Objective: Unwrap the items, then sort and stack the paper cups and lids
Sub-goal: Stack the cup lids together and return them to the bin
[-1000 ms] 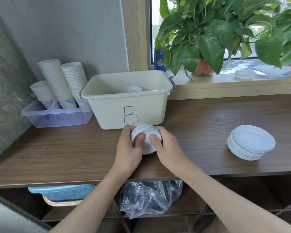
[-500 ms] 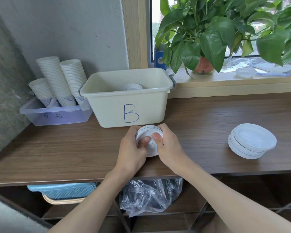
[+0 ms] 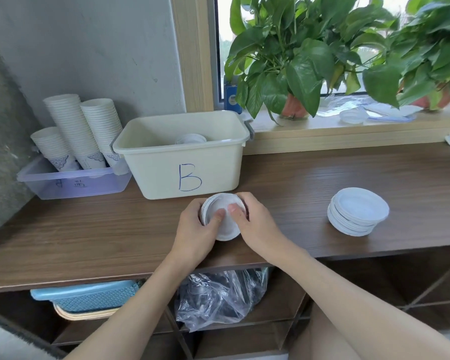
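Observation:
A small stack of white lids (image 3: 224, 216) is held upright on edge just above the brown table (image 3: 89, 229), in front of the cream bin marked B (image 3: 187, 162). My left hand (image 3: 198, 229) grips its left side and my right hand (image 3: 255, 222) grips its right side, both thumbs pressed on the front lid. A few more lids (image 3: 191, 139) lie inside the bin. Another stack of white lids (image 3: 356, 211) sits on the table to the right. Stacked paper cups (image 3: 81, 131) stand in a clear tray (image 3: 76, 183) at the left.
Potted plants (image 3: 309, 61) and clear plastic wrapping (image 3: 353, 115) occupy the window sill behind the table. Under the table, a crumpled plastic bag (image 3: 218, 297) and a blue basket (image 3: 89, 297) sit on the shelf. A grey wall closes in the left side.
Both hands have turned and squared the lid stack slightly; the thumbs have shifted on the front lid. The stack stays in front of the bin.

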Demonstrator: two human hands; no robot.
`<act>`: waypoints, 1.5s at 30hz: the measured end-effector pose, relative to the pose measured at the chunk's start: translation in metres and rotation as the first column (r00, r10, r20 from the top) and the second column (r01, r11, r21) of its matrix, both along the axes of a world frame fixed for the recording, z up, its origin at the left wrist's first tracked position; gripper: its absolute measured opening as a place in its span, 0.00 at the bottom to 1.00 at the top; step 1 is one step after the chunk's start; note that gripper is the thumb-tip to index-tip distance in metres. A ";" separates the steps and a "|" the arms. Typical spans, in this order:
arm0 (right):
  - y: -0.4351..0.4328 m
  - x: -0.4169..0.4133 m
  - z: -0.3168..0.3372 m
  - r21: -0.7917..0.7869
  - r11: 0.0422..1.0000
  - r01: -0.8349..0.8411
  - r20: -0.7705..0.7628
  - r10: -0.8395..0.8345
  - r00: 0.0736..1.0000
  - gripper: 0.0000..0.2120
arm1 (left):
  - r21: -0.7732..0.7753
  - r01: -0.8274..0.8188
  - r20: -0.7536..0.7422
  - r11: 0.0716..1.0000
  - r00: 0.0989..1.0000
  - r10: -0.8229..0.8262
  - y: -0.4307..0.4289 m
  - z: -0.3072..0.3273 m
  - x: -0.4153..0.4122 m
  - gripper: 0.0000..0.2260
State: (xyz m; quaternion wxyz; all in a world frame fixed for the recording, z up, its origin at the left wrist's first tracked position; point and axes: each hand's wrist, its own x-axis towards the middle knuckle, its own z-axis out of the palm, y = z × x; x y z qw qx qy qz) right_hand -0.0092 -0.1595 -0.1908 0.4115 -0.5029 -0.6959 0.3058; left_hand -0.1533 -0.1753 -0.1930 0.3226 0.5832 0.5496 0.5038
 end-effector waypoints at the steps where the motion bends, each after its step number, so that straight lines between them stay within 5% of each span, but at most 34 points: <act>1: -0.004 0.007 0.002 0.019 1.000 0.010 -0.008 -0.010 1.000 0.10 | -0.003 -0.020 0.024 1.000 1.000 0.020 -0.002 0.001 0.006 0.07; 6: -0.025 0.064 0.014 0.208 0.956 0.206 0.048 -0.221 0.974 0.11 | -0.020 -0.066 0.092 0.998 0.993 0.068 -0.006 0.002 0.043 0.05; 10: -0.037 0.120 0.018 0.460 0.793 0.399 0.281 -0.556 0.782 0.16 | -0.026 -0.046 0.103 0.999 0.994 0.049 -0.008 0.002 0.063 0.06; 15: -0.038 0.159 0.014 0.329 0.756 0.565 0.404 -0.654 0.640 0.25 | -0.026 -0.002 0.032 1.000 0.999 0.003 -0.010 0.000 0.070 0.06; 19: -0.033 0.168 0.008 0.202 0.770 0.605 0.409 -0.627 0.662 0.22 | -0.025 0.026 -0.005 0.999 1.000 -0.026 -0.011 0.000 0.067 0.06; 29: -0.028 0.170 0.014 0.081 0.850 0.520 0.081 -0.526 0.847 0.28 | -0.042 0.040 0.008 0.998 0.999 -0.040 -0.010 -0.002 0.064 0.06; 41: -0.023 0.134 0.036 0.264 0.860 0.437 -0.017 -0.449 0.893 0.30 | -0.024 0.010 0.098 1.000 0.995 -0.007 -0.009 0.002 0.048 0.07; 45: -0.030 0.101 0.040 0.299 0.912 0.282 -0.057 -0.278 0.959 0.31 | 0.013 0.044 0.164 0.999 0.985 -0.046 -0.007 0.005 0.033 0.20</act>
